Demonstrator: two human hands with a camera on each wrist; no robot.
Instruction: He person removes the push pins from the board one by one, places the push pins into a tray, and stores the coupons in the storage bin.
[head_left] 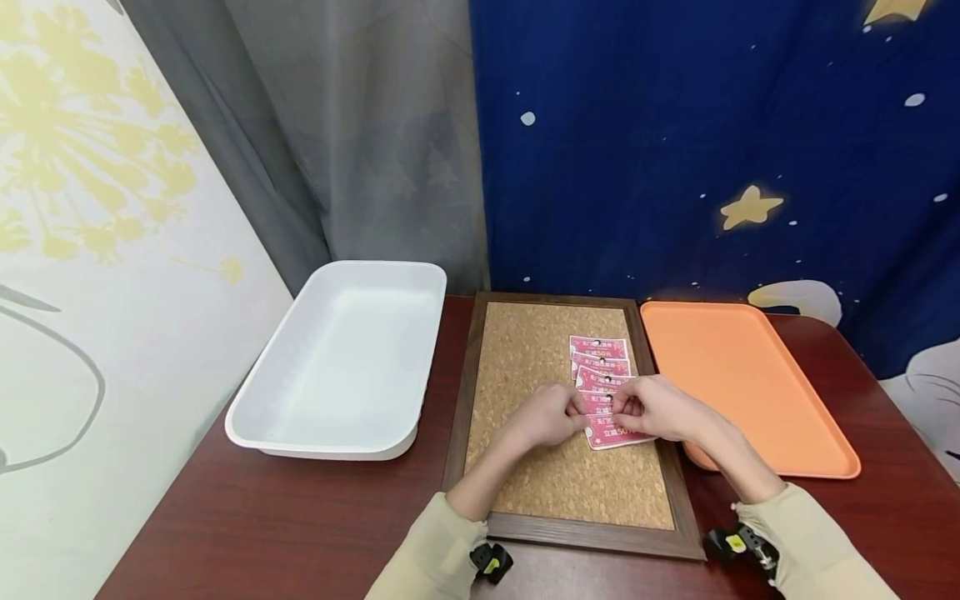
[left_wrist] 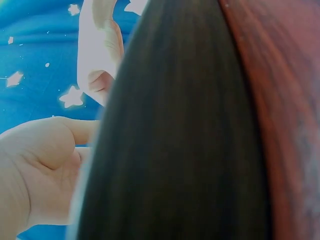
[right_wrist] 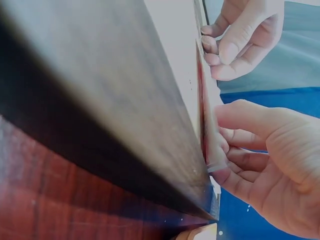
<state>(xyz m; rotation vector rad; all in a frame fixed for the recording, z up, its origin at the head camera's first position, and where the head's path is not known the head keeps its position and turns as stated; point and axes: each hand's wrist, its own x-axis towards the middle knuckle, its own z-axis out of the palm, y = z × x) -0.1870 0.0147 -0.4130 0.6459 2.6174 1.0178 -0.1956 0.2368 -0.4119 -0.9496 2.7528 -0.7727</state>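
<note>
Several pink coupons with white print overlap in a column on the right side of a cork board, with small dark pin heads near the top edges. My left hand pinches the left edge of the lowest coupon. On that coupon's right side is my right hand, its thumb and fingers bent around the card. From the right wrist view, the right hand holds the coupon edge-on, while the left hand is above it. The board's frame hides the left fingertips in the left wrist view.
A deep white tub stands left of the board on the dark red table. To the right, an orange tray lies close against the board's brown frame. Grey and blue curtains hang behind the table.
</note>
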